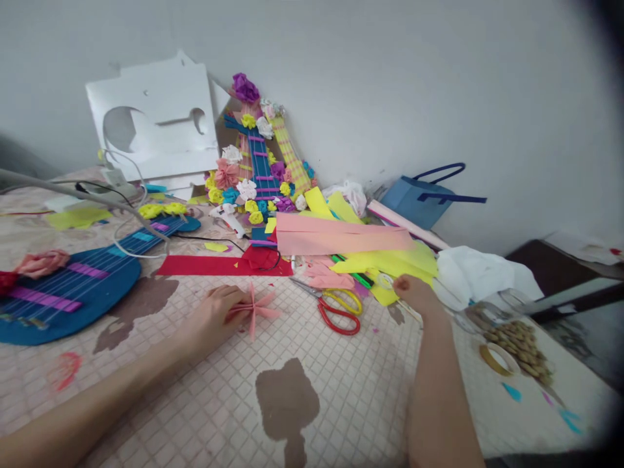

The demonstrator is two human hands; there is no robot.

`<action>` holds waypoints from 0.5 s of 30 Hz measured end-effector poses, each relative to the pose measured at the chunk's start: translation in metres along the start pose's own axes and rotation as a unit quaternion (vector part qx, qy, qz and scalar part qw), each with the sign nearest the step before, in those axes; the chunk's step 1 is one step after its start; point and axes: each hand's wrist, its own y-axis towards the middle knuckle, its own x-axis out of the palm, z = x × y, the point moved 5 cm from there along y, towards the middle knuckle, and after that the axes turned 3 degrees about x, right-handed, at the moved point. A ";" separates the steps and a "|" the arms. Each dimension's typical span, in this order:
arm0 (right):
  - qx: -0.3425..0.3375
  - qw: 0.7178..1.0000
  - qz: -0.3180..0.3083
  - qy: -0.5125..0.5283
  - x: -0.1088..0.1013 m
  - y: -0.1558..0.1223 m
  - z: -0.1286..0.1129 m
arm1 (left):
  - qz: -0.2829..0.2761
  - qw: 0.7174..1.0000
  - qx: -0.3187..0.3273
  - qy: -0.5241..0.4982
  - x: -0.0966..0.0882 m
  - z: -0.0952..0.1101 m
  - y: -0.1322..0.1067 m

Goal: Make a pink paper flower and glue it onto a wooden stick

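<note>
My left hand (221, 317) pinches a pink paper flower (254, 309), whose narrow petals spread out to the right, just above the checked tablecloth. My right hand (414, 294) is closed at the right of the paper pile; what its fingers hold, if anything, is hidden. Beside those fingers lies a small white ring-shaped roll (385, 281), and a thin pale stick (410, 311) shows just below them. Between my hands, scissors (340, 315) with red and yellow handles lie on the cloth. Behind them are pink crepe paper (341, 235) and yellow crepe paper (390, 261).
A blue paper guitar (112, 270) lies at the left; decorated guitars (263, 162) lean on the wall. A glue gun (229, 220) rests behind a red strip (209, 265). At the right are a blue bag (414, 200), a tape roll (497, 361) and a heap of peanuts (521, 348).
</note>
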 end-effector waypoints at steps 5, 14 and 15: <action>0.030 0.998 -0.041 -0.038 0.014 -0.011 0.027 | 0.003 1.000 -0.011 -0.006 -0.003 0.004 0.001; 0.080 0.993 -0.046 -0.072 0.017 -0.009 0.043 | 0.009 1.000 -0.011 0.006 0.001 0.001 -0.002; 0.078 0.993 -0.048 -0.071 0.016 -0.010 0.044 | 0.007 1.000 -0.012 0.004 0.001 0.001 -0.002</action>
